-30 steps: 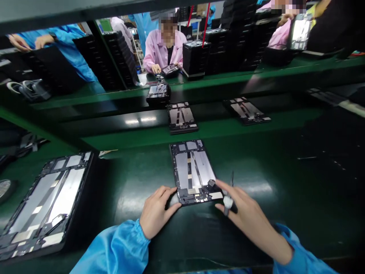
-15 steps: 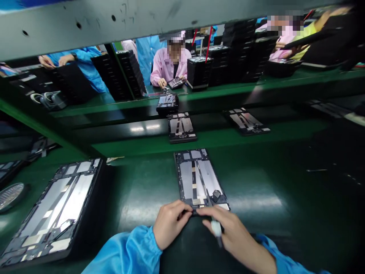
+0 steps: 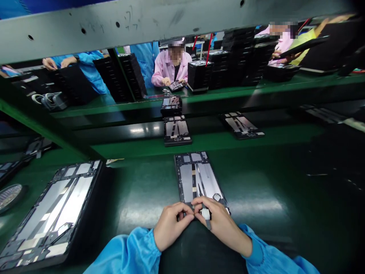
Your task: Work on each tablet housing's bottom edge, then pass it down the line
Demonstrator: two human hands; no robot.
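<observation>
An opened tablet (image 3: 206, 176), its silvery inside facing up, lies on the green bench in front of me. At its near edge, my left hand (image 3: 172, 224) has thumb and forefinger pinched together; whatever they hold is too small to make out. My right hand (image 3: 219, 222) is closed beside it, its fingertips meeting the left ones. Tucked in the right hand is a pair of tweezers (image 3: 205, 214) with a white wrap, its dark points directed away over the tablet. A small square part (image 3: 217, 197) sits near the tablet's lower right corner.
A stack of opened tablets (image 3: 54, 213) stands at my left, beside a round metal dish (image 3: 10, 198). Beyond the bench, tablets (image 3: 177, 130) lie on a lower strip. A green post (image 3: 48, 121) slants at left, and a grey beam (image 3: 159, 23) crosses above. Co-workers sit opposite.
My right hand has drawn in leftward to meet the left fingertips, its tweezers turning more upright. My left hand has barely moved. Tablets on the far strip have shifted slightly left.
</observation>
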